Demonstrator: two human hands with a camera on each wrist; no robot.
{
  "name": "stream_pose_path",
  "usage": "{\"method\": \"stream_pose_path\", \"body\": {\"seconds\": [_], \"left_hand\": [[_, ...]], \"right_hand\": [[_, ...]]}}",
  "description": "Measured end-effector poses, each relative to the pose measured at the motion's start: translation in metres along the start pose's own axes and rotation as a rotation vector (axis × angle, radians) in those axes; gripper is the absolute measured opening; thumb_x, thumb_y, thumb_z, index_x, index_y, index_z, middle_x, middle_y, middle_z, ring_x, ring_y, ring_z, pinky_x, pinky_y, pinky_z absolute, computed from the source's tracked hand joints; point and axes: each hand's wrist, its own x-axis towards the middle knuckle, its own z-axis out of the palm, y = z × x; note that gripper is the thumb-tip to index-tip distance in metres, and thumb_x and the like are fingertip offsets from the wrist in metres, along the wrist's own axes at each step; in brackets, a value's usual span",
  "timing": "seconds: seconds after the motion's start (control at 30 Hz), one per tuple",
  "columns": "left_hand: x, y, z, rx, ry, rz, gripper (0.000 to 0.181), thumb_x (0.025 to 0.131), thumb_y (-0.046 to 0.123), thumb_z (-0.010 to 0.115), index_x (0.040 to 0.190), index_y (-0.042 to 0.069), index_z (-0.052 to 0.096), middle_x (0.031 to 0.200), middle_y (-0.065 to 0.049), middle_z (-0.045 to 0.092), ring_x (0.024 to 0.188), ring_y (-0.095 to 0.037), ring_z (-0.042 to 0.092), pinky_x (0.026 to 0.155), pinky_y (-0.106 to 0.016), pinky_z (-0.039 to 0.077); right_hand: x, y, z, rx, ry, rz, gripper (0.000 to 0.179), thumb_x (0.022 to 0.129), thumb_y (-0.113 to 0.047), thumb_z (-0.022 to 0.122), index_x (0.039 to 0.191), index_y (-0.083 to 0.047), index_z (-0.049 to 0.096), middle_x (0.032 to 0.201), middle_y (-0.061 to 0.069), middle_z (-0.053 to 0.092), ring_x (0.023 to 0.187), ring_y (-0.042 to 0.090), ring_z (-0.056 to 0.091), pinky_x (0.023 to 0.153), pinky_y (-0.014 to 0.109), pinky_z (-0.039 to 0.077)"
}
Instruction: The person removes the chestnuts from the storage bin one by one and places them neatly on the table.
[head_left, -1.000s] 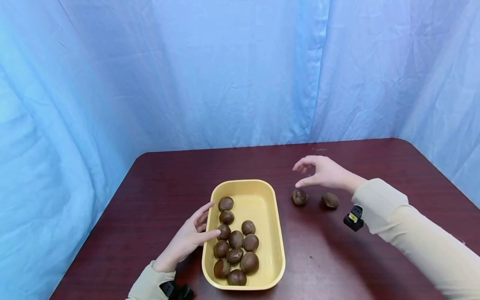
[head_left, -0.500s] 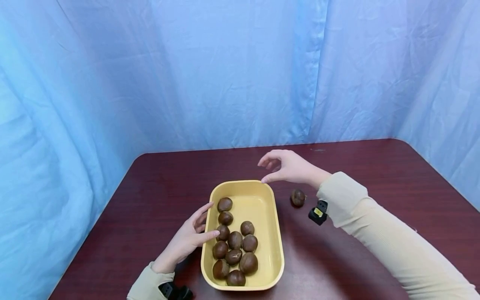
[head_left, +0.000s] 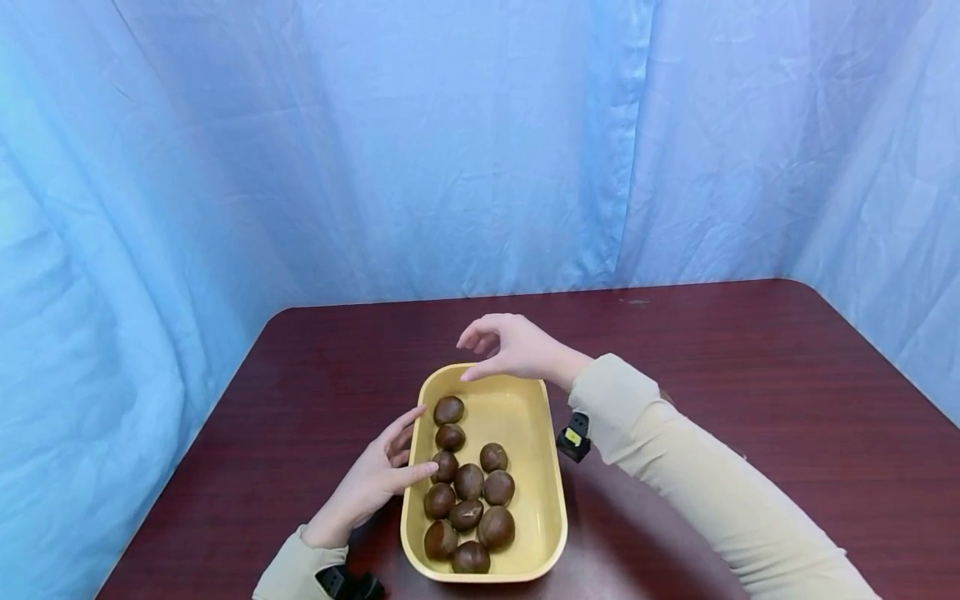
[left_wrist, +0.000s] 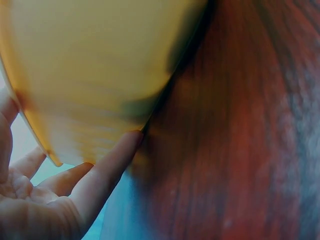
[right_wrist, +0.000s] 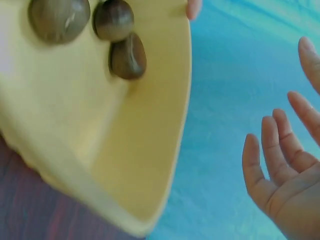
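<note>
Chestnuts (head_left: 496, 528) lie in the yellow plastic box (head_left: 537, 442), most along its left side and near end. My left hand (head_left: 375, 475) holds the left wall, with the thumb over the rim and the other fingers outside. In the left wrist view, fingers (left_wrist: 107, 172) lie against the box's outer side. Over the far end of the box is my right hand (head_left: 517, 350), its fingers loosely bent and holding nothing. The right wrist view shows its fingers (right_wrist: 270, 142) spread apart beside the box, with a few chestnuts (right_wrist: 128, 57) inside.
The dark red-brown table (head_left: 330, 358) has rounded far corners. Pale blue curtains (head_left: 465, 150) hang behind it and at both sides. My right forearm (head_left: 697, 475) crosses the table's right part, and a bit of brown shows at its upper edge.
My right hand has moved left from above the two loose chestnuts on the table to the box's far end. Its forearm now covers most of that spot. My left hand has stayed put.
</note>
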Motion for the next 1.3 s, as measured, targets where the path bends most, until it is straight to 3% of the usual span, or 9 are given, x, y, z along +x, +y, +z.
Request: {"method": "stream_pose_path", "body": {"seconds": [0.2, 0.4, 0.8, 1.0, 1.17, 1.3], "left_hand": [[0.001, 0.001, 0.001, 0.004, 0.002, -0.005, 0.08, 0.088, 0.008, 0.065, 0.151, 0.012, 0.016, 0.152, -0.026, 0.023, 0.125, -0.042, 0.046, 0.08, -0.042, 0.054], [0.001, 0.001, 0.001, 0.003, 0.001, -0.008, 0.081, 0.088, 0.008, 0.066, 0.151, 0.011, 0.016, 0.152, -0.026, 0.022, 0.126, -0.042, 0.045, 0.081, -0.042, 0.054], [0.002, 0.004, 0.0, 0.022, 0.004, -0.019, 0.079, 0.089, 0.008, 0.064, 0.152, 0.013, 0.016, 0.154, -0.024, 0.02, 0.124, -0.04, 0.047, 0.077, -0.042, 0.055], [0.001, 0.004, 0.0, 0.023, 0.009, -0.031, 0.078, 0.089, 0.007, 0.063, 0.151, 0.014, 0.017, 0.154, -0.024, 0.02, 0.124, -0.04, 0.047, 0.076, -0.042, 0.055], [0.0, 0.004, 0.0, 0.028, 0.016, -0.036, 0.078, 0.089, 0.009, 0.064, 0.151, 0.013, 0.017, 0.154, -0.025, 0.02, 0.123, -0.039, 0.048, 0.076, -0.042, 0.055], [-0.001, 0.003, 0.0, 0.027, 0.013, -0.017, 0.079, 0.088, 0.008, 0.065, 0.151, 0.012, 0.017, 0.153, -0.025, 0.021, 0.126, -0.042, 0.044, 0.078, -0.042, 0.055]], "right_hand": [[0.006, -0.002, 0.02, -0.021, -0.035, 0.021, 0.04, 0.077, -0.025, 0.079, 0.111, -0.008, 0.065, 0.109, 0.008, 0.066, 0.103, 0.024, 0.06, 0.087, 0.032, 0.05], [0.01, -0.002, 0.037, -0.052, -0.114, 0.03, 0.042, 0.077, -0.028, 0.08, 0.113, -0.011, 0.066, 0.11, 0.002, 0.065, 0.106, 0.02, 0.057, 0.088, 0.031, 0.049], [0.015, 0.004, 0.056, -0.075, -0.254, 0.042, 0.042, 0.076, -0.026, 0.08, 0.113, -0.013, 0.067, 0.12, 0.002, 0.062, 0.116, 0.02, 0.054, 0.096, 0.033, 0.044], [0.016, 0.012, 0.063, -0.077, -0.306, -0.007, 0.045, 0.075, -0.025, 0.081, 0.116, -0.013, 0.067, 0.118, 0.001, 0.064, 0.113, 0.018, 0.055, 0.097, 0.031, 0.044], [0.016, 0.018, 0.068, -0.156, -0.315, -0.082, 0.053, 0.073, -0.028, 0.082, 0.12, -0.011, 0.065, 0.122, 0.003, 0.062, 0.115, 0.018, 0.054, 0.099, 0.029, 0.042], [0.015, 0.018, 0.07, -0.245, -0.333, -0.082, 0.058, 0.071, -0.033, 0.084, 0.122, -0.013, 0.064, 0.128, 0.004, 0.057, 0.119, 0.02, 0.048, 0.102, 0.033, 0.038]]}}
